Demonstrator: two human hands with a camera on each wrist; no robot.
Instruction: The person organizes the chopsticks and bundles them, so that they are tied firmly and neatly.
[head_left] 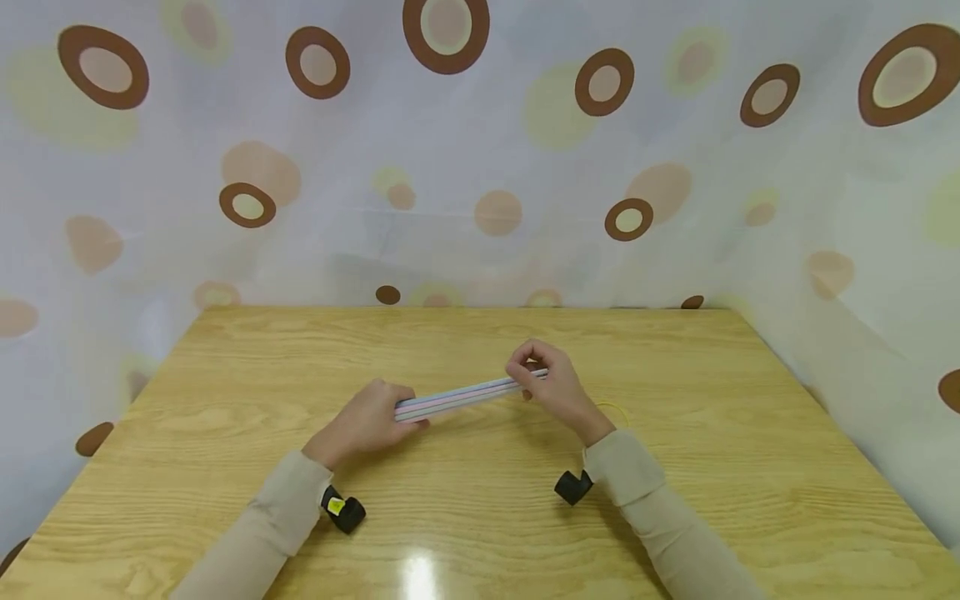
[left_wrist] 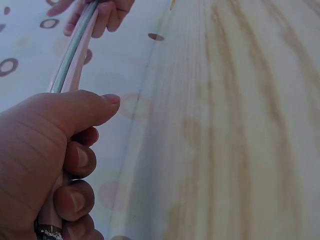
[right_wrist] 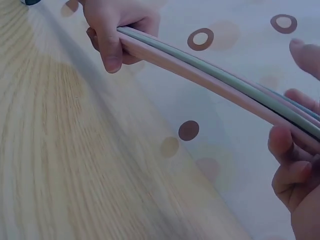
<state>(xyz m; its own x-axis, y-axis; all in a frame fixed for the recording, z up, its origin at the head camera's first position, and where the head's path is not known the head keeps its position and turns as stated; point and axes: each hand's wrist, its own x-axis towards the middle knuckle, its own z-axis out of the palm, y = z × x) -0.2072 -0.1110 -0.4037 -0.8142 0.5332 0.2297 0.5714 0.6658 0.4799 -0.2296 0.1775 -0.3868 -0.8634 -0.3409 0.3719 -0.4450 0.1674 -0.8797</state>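
A bundle of several long, thin sticks (head_left: pixel 459 402) in pastel pink, mint green and light blue spans the space between my two hands, tilted up to the right. My left hand (head_left: pixel 375 415) grips its left end; in the left wrist view the fingers curl round the sticks (left_wrist: pixel 75 52), and a dark, silvery glittering band shows low on them. At the other end my right hand (head_left: pixel 553 385) holds the bundle between bent fingers. In the right wrist view one raised digit stands apart from the sticks (right_wrist: pixel 215 80), while other fingers touch them from below.
A thin yellow loop (head_left: pixel 617 408) lies on the wooden table (head_left: pixel 465 517) behind my right wrist. Black devices (head_left: pixel 347 512) are strapped to both wrists. A patterned curtain (head_left: pixel 450 167) with brown rings stands beyond the table and along its sides.
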